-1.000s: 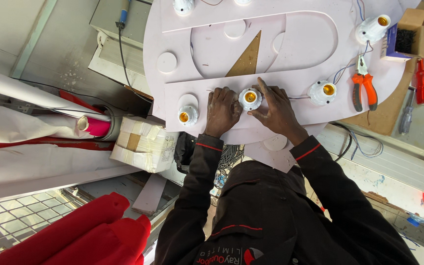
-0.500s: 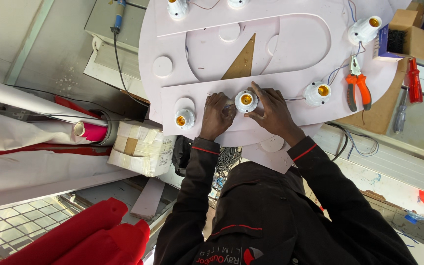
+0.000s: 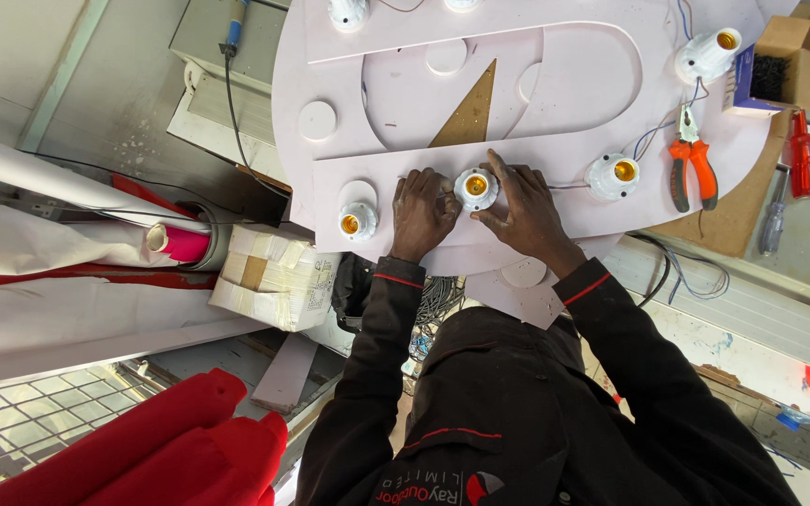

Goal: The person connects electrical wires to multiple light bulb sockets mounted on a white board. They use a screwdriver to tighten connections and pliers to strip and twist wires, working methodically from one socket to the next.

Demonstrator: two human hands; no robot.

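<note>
Most of the bench is taken up by a pale board [image 3: 574, 84], cut into curves, with white lamp sockets sitting on it. Both hands are working at the middle socket [image 3: 475, 187], which is resting on the board's front strip: the left hand [image 3: 422, 214] is pressing in from one side with fingers curled against the base, and the right hand [image 3: 517, 208] is pinching the other side, fingers spread flat on the strip. Neither is lifting it.

I'd judge the risk to be the thin wire [image 3: 569, 186] running to the next socket [image 3: 613, 175]; a twist or shove could be tugging it loose, or sliding the strip, which is overhanging the bench toward the person. Another socket [image 3: 356, 222] is sitting just beside the left hand, so room that way is tight. Orange pliers [image 3: 692, 161] are lying well off to the right, with bare board between. A red screwdriver [image 3: 802, 153] is lying beyond the board's edge.
</note>
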